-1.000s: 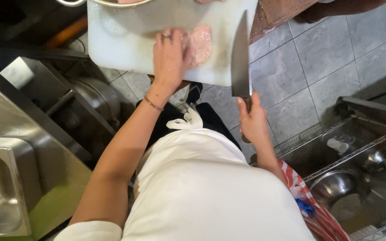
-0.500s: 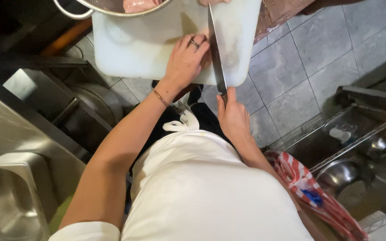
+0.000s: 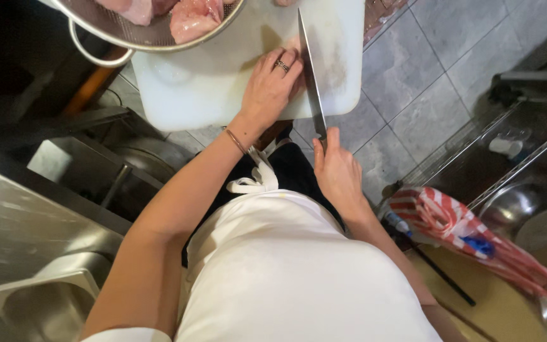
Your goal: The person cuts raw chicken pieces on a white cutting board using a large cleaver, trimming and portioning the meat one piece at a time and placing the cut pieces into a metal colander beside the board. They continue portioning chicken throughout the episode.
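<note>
Apparently knife (image 3: 309, 69) in right hand (image 3: 340, 174).

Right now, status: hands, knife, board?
Left hand flat on cutting board, meat mostly hidden beneath. Right hand grips knife, blade beside left fingers. Colander of raw meat overlaps board's far corner.

Long steel knife (image 3: 310, 76), blade lying across the white cutting board (image 3: 210, 88), tip pointing away, handle end off the near edge. Pale raw meat mostly hidden beneath the palm.
</note>
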Motion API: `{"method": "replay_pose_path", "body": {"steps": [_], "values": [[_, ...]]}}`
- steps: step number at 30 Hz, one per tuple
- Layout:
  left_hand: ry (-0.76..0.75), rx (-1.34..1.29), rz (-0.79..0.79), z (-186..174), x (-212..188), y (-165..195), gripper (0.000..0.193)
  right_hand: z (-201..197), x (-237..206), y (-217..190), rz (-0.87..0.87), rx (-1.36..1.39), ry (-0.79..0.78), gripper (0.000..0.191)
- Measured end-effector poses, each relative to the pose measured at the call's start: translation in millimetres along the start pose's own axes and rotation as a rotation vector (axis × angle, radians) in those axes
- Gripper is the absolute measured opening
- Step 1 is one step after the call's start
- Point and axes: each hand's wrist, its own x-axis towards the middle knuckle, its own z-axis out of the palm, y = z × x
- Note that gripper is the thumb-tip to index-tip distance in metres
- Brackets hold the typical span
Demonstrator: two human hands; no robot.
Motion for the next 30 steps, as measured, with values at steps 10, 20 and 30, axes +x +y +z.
{"method": "replay_pose_path", "body": {"steps": [10,20,30], "values": [[-0.083,-0.045,-0.059,3.1,-9.3,6.1,0.033,9.5,60.9,-16.2,-0.008,0.067,0.085,0.034],[-0.026,-0.001,-0.108,6.5,-5.6,-0.1,0.039,8.8,31.7,3.6,-0.007,0.009,0.045,0.035],[0.025,-0.323,-0.204,-13.1,-6.9,-3.4,0.032,-14.6,60.7,9.5,0.028,0.075,0.117,0.033]]}}
